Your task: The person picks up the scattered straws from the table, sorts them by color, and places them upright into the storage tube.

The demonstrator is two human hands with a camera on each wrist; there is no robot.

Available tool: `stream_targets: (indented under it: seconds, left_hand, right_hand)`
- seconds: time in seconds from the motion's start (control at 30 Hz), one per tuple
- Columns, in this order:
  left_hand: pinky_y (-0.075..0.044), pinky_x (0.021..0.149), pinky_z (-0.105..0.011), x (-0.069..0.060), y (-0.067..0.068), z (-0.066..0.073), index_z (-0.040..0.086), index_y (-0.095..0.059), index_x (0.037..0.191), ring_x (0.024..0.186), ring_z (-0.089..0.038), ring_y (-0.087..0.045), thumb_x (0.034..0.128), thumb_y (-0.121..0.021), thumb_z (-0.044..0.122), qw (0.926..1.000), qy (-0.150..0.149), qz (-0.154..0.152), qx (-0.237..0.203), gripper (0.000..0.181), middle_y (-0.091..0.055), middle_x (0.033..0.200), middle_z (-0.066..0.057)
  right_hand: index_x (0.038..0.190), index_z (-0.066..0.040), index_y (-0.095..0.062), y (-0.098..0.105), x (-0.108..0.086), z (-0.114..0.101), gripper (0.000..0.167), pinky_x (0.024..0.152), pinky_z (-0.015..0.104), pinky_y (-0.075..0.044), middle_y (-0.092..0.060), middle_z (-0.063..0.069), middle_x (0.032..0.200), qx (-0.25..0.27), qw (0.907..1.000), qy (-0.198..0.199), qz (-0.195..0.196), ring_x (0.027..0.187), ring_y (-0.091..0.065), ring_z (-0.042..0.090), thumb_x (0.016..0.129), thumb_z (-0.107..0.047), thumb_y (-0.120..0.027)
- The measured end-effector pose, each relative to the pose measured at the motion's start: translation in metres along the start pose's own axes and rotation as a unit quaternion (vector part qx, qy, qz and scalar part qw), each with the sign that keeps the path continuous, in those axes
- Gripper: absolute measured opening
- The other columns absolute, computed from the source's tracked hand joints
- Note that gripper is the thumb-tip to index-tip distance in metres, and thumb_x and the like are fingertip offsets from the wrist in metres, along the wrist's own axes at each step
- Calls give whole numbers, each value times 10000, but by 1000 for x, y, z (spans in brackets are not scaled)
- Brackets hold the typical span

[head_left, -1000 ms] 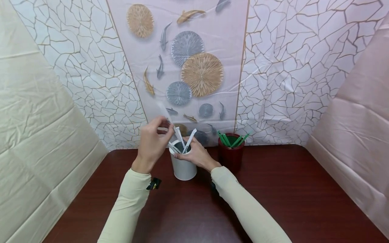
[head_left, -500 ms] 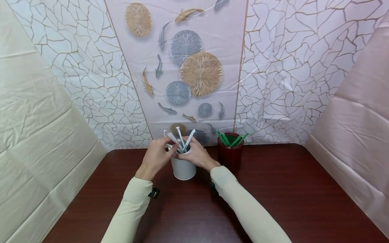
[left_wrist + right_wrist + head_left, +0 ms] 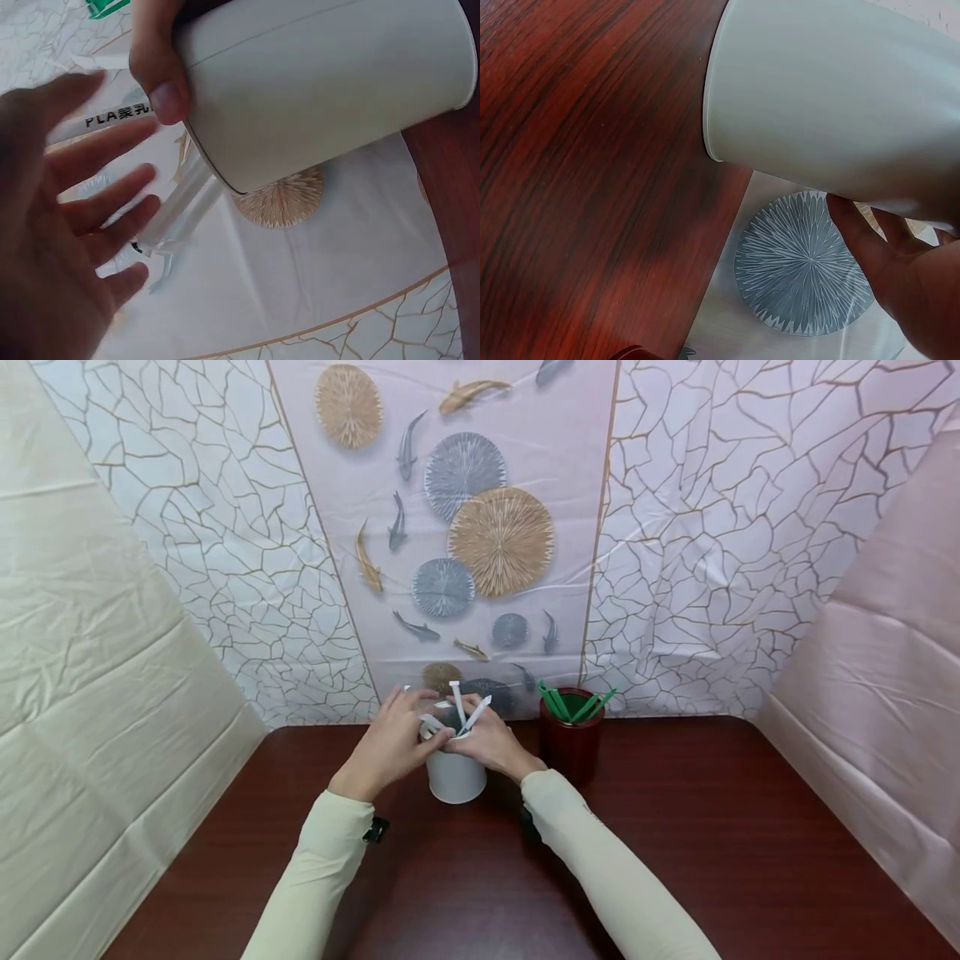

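A white cylindrical cup (image 3: 456, 779) stands upright on the table, with several white-wrapped straws (image 3: 457, 700) leaning out of its mouth. My right hand (image 3: 491, 742) grips the cup near its rim; the right wrist view shows fingers (image 3: 862, 240) along its side. At the rim's left is my left hand (image 3: 392, 733). In the left wrist view its fingers (image 3: 112, 191) are spread, with nothing pinched between them. A straw with printed wrapping (image 3: 116, 116) passes behind that hand's thumb and index finger. The straws' lower ends are hidden inside the cup.
To the cup's right stands a dark red cylindrical container (image 3: 568, 747) holding several green straws (image 3: 596, 707). The dark reddish wooden table (image 3: 675, 835) meets a patterned cloth backdrop (image 3: 675, 568) behind. Cloth sides (image 3: 90, 652) flank it.
My left hand came down to the cup's mouth with a white-wrapped straw and let it go; its fingers are now spread. The right hand keeps its hold on the cup.
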State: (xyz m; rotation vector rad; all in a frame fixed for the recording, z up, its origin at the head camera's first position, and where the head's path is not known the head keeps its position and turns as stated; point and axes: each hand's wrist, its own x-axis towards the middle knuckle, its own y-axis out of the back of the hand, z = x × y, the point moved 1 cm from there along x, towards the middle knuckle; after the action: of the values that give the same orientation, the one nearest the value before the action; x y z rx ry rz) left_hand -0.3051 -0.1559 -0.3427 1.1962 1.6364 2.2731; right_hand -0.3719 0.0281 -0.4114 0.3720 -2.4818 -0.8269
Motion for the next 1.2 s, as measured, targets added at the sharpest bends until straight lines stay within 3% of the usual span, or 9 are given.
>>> stream_targets:
  seconds: [0.1,0.17,0.3,0.43,0.77,0.9,1.0,1.1,1.2]
  left_hand:
    - [-336,1209,-579,-2,4,1,31,-768,1194,1286,-339,-590,986,-773,294,9973,-119,557,-466,336,-674,1316,-135]
    - [-394,1164,-569,-2,8,2,42,-781,1132,1209,-324,-627,987,-773,259,9924,-305,1019,-618,261,-708,1220,-102]
    - [-427,1123,-561,-4,14,3,58,-802,991,1039,-301,-675,988,-765,182,9857,-571,1540,-380,129,-731,1008,-72]
    - [-459,1082,-538,-6,8,1,67,-808,929,953,-283,-678,994,-758,185,9866,-646,1496,66,144,-730,921,-53]
    - [-429,1124,-553,-11,-12,0,116,-815,1001,1038,-267,-689,1016,-725,257,9904,-675,1057,583,168,-763,1021,-35]
    - [-430,1114,-535,-11,-7,2,86,-786,1114,1091,-303,-666,1021,-715,294,9880,-669,1387,151,239,-740,1107,-67]
    - [-448,1076,-518,-15,-2,2,66,-757,1187,1122,-321,-646,1024,-702,307,9808,-509,1829,-452,296,-719,1156,-83]
    - [-474,1038,-514,-20,3,1,60,-731,1237,1159,-322,-642,1027,-689,290,9696,-186,2211,-1030,314,-705,1197,-98]
    - [-484,1032,-511,-26,4,-3,55,-708,1271,1199,-313,-639,1030,-687,254,9619,252,2337,-1395,313,-691,1241,-110]
  right_hand:
    - [1577,-191,-515,0,-1,0,765,1068,548,-485,-493,78,1511,-31,9999,55,-91,1324,-537,300,923,-470,-795]
    - [1572,-213,-524,0,-1,-1,768,1065,554,-486,-487,65,1504,-22,9999,94,-88,1314,-535,293,917,-510,-794]
    - [1557,-216,-546,1,1,-2,803,1051,560,-486,-488,46,1494,43,9999,89,-32,1306,-528,286,882,-556,-817]
    - [1558,-170,-541,1,1,-2,821,1036,556,-496,-488,59,1499,17,10000,87,-35,1301,-534,296,882,-538,-826]
    - [1572,-103,-506,-1,1,0,819,1026,537,-519,-488,114,1525,-137,9999,69,-60,1307,-565,315,901,-434,-839]
    - [1566,-144,-517,2,0,0,803,1060,544,-496,-482,100,1532,43,9999,48,-121,1329,-547,306,896,-442,-844]
    - [1602,-164,-463,4,-2,0,905,1076,525,-482,-451,104,1554,209,9996,-46,-206,1311,-543,290,856,-464,-879]
    - [1656,-149,-356,7,-5,0,1084,1066,501,-489,-425,138,1553,209,9993,-215,-238,1255,-564,287,797,-493,-921]
    - [1687,-117,-251,12,-10,0,1229,1094,504,-477,-392,174,1570,27,9988,-422,-243,1301,-552,312,754,-505,-949]
